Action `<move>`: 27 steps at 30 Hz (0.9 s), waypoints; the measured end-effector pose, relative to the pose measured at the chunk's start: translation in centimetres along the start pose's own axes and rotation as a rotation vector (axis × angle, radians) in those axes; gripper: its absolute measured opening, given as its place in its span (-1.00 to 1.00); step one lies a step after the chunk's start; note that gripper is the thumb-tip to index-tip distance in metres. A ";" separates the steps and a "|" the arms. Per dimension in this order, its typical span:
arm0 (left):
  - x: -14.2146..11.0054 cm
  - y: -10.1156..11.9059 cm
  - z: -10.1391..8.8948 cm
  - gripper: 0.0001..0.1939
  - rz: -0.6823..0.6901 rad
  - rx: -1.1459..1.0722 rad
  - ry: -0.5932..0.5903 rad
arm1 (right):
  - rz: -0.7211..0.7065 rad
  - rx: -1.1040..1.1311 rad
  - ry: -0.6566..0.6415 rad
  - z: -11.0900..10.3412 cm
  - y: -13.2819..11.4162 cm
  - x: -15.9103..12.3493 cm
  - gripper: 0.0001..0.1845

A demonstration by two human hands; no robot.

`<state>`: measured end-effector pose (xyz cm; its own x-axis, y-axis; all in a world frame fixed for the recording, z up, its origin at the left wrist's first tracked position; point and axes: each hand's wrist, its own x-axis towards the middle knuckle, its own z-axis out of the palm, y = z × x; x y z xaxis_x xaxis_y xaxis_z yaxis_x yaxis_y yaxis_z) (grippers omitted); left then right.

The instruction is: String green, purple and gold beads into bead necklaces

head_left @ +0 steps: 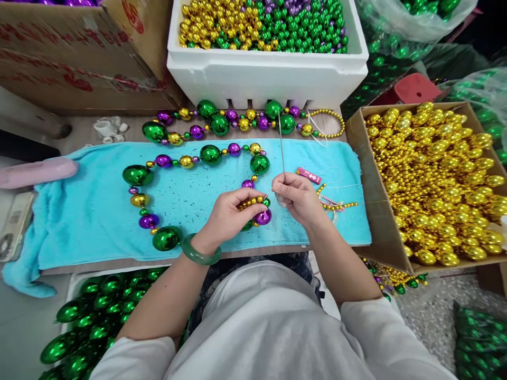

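In my left hand point(233, 215) a short row of small gold beads point(251, 202) is pinched, with a small green bead at its end. A purple bead point(263, 217) hangs just under those fingers. My right hand point(295, 196) is closed on a long thin needle point(281, 145) that points up and away from me. The two hands are close together but apart. A strand of large green, purple and gold beads point(210, 154) curves in an open loop on the blue towel point(206, 200), its right end running to my left hand.
A finished-looking bead strand point(219, 125) lies behind the towel, before a white foam box point(269, 79) of gold, green and purple beads. At right stands a carton point(390, 227) of gold beads. Right of my hands lie a pink packet point(309, 175) and short gold bead pieces point(340, 206).
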<state>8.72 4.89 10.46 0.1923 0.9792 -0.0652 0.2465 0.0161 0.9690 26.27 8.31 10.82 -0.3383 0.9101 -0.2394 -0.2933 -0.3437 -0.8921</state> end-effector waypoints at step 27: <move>-0.9 -0.9 1.0 -0.81 0.229 0.309 0.491 | -0.011 -0.652 0.029 1.1 -0.1 -10.1 -0.64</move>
<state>9.26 3.76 9.38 -0.1681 0.9308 0.3245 0.5284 -0.1928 0.8268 28.74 -1.05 13.77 -0.3116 0.9217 -0.2310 0.3087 -0.1318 -0.9420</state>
